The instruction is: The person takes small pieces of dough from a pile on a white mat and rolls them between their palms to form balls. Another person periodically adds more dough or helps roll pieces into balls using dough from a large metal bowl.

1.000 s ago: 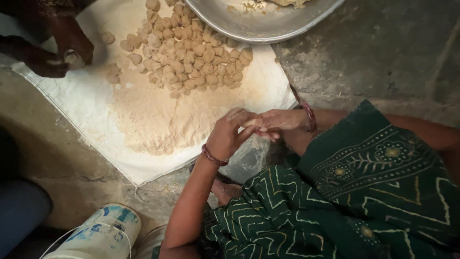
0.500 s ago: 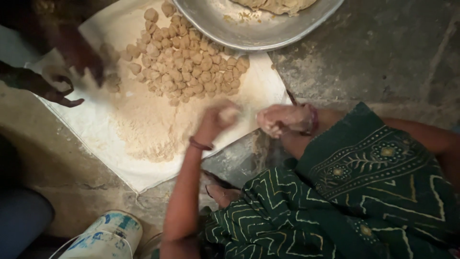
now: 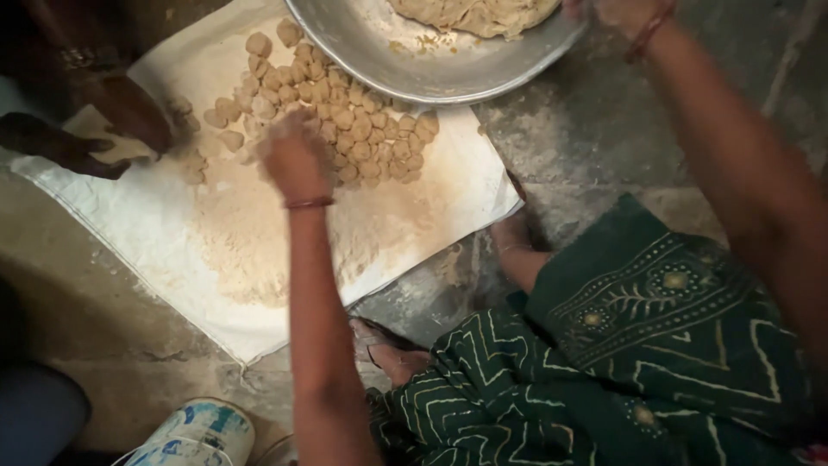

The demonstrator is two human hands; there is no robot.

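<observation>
My left hand (image 3: 297,160) reaches out over the near edge of a heap of small dough balls (image 3: 362,121) on a floured white cloth (image 3: 129,224). Its fingers curl downward and are hidden under the back of the hand. My right hand (image 3: 617,13) is at the far rim of a large metal bowl (image 3: 414,82), next to a lump of dough (image 3: 474,13) inside it. The frame's top edge cuts that hand off.
Another person's dark hands (image 3: 121,116) work on the cloth's left side beside the heap. Loose flour (image 3: 250,233) covers the cloth's middle. A white and blue container (image 3: 198,431) stands at the bottom left. My green patterned clothing (image 3: 655,345) and foot (image 3: 388,349) rest on the stone floor.
My hands were together near my lap shaping a dough ball. The left hand carried it forward to the heap. The right hand went up to the bowl.
</observation>
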